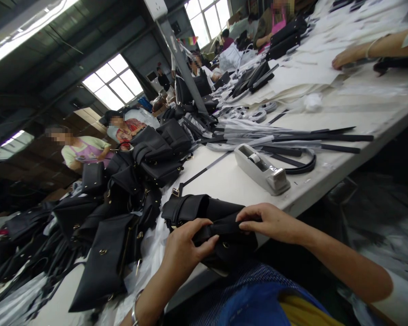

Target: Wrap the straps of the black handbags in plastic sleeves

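A black bag point(190, 206) with gold-coloured fittings lies at the near edge of the white table point(211, 174). My left hand point(187, 246) pinches a black strip on the bag between thumb and fingers. To its right, my right hand point(265, 222) grips the same dark part with thumb and forefinger, at the bag's right end. Just beyond the bag stands a grey tape dispenser point(260, 170), touched by neither hand.
Black bags point(104, 258) are heaped along the left. Wrapped straps point(275, 136) lie behind the dispenser. At the upper right, another person's hand point(352, 56) rests over white sheets point(292, 77). A grey post point(183, 63) rises behind the table. Several people work farther back.
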Demonstrator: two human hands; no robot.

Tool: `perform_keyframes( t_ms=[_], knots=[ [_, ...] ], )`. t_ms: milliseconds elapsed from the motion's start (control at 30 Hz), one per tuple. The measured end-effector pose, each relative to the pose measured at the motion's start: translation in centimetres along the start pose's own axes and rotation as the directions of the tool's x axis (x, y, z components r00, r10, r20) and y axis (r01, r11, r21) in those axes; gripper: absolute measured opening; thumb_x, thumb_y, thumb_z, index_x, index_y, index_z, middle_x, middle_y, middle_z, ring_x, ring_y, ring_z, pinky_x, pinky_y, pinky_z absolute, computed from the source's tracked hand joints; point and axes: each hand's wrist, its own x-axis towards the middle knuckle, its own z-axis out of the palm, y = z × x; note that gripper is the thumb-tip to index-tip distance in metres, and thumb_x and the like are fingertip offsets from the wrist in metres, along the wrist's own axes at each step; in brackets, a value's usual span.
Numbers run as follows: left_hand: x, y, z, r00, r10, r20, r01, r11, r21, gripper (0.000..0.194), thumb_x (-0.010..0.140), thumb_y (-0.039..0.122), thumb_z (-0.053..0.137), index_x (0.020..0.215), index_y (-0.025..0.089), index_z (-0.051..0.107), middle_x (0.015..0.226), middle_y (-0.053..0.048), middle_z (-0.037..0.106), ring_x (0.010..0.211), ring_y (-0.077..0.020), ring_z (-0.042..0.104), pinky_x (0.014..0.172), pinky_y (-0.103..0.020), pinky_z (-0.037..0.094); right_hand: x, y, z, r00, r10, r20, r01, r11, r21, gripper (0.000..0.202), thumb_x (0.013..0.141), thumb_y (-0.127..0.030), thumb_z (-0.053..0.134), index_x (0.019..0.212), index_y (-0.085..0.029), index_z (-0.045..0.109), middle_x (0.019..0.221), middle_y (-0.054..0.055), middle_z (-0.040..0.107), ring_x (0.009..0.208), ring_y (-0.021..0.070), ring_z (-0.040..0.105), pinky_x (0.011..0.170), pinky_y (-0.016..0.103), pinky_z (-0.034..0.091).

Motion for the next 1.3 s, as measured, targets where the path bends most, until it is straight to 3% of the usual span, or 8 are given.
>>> perform_keyframes(
  t_ms=[267, 433, 600, 800, 1067, 1167, 1300],
  knots=[
    [0.2, 0.9, -0.4, 1.0, -0.018, 0.01, 0.018, 0.997, -0.075, 0.023, 0.081, 0.028, 0.074, 0.104, 0.023, 0.071, 0.099, -0.002, 0.076, 0.09, -0.0216, 0.07, 0.08, -0.031, 0.049, 0.9, -1.7, 1.1, 1.0, 0.021, -0.011, -0.021, 1.0, 0.003, 0.023, 0.085, -0.037, 0.066, 0.089, -0.016, 0.074, 0.074, 0.003, 0.072, 0.067, 0.0163, 0.063, 0.062, 0.024, 0.045],
    [0.1, 1.0, -0.8, 0.999, -0.039, 0.034, 0.042, 0.993, -0.109, 0.023, 0.082, 0.03, 0.074, 0.105, 0.024, 0.071, 0.1, 0.0, 0.075, 0.092, -0.0206, 0.069, 0.081, -0.03, 0.048, 1.1, -1.5, 1.4, 1.0, -0.003, -0.029, 0.003, 1.0, -0.007, 0.023, 0.086, -0.038, 0.066, 0.09, -0.017, 0.074, 0.074, 0.001, 0.071, 0.067, 0.0159, 0.062, 0.062, 0.024, 0.044],
    [0.1, 1.1, -0.7, 0.997, -0.049, 0.057, 0.054, 0.995, -0.088, 0.025, 0.082, 0.028, 0.072, 0.106, 0.023, 0.07, 0.099, -0.001, 0.075, 0.09, -0.0212, 0.069, 0.078, -0.03, 0.047, 1.1, -1.2, 1.1, 0.999, 0.012, 0.034, -0.013, 0.999, 0.035, 0.025, 0.087, -0.039, 0.063, 0.092, -0.016, 0.073, 0.076, 0.002, 0.071, 0.069, 0.0167, 0.063, 0.064, 0.025, 0.046],
    [0.3, 1.0, -0.7, 0.998, -0.045, 0.041, 0.049, 0.994, -0.102, 0.024, 0.083, 0.03, 0.072, 0.105, 0.023, 0.071, 0.101, -0.001, 0.075, 0.092, -0.021, 0.068, 0.081, -0.029, 0.047, 1.3, -1.4, 1.3, 1.0, 0.003, 0.003, -0.003, 0.999, 0.045, 0.023, 0.086, -0.037, 0.064, 0.088, -0.015, 0.072, 0.072, 0.001, 0.069, 0.067, 0.0155, 0.061, 0.062, 0.024, 0.044],
    [0.1, 2.0, -0.6, 0.981, -0.177, 0.078, 0.185, 0.975, -0.119, 0.031, 0.083, 0.042, 0.07, 0.107, 0.022, 0.064, 0.096, -0.003, 0.073, 0.089, -0.0247, 0.067, 0.077, -0.032, 0.046, 1.5, -1.0, 1.7, 1.0, -0.008, -0.002, 0.008, 1.0, 0.022, 0.023, 0.086, -0.038, 0.065, 0.087, -0.016, 0.071, 0.072, 0.0, 0.067, 0.066, 0.0146, 0.059, 0.06, 0.024, 0.041],
    [0.5, 1.6, 0.2, 0.955, -0.28, 0.096, 0.296, 0.915, -0.275, 0.033, 0.082, 0.044, 0.071, 0.098, 0.017, 0.06, 0.087, -0.005, 0.071, 0.085, -0.0243, 0.067, 0.073, -0.03, 0.046, 1.6, -0.3, 2.1, 0.997, -0.04, -0.059, 0.039, 0.999, -0.033, 0.02, 0.086, -0.038, 0.066, 0.086, -0.018, 0.071, 0.075, -0.001, 0.069, 0.07, 0.0155, 0.06, 0.062, 0.025, 0.042],
    [0.9, 0.9, 0.7, 0.884, -0.359, 0.3, 0.467, 0.713, -0.524, 0.038, 0.08, 0.042, 0.072, 0.102, 0.014, 0.06, 0.093, -0.007, 0.072, 0.091, -0.0235, 0.068, 0.072, -0.028, 0.048, 1.5, 0.5, 3.1, 0.986, -0.096, -0.135, 0.087, 0.993, -0.075, 0.018, 0.085, -0.038, 0.07, 0.088, -0.021, 0.072, 0.081, -0.002, 0.071, 0.077, 0.0175, 0.063, 0.07, 0.026, 0.044]
  ],
)
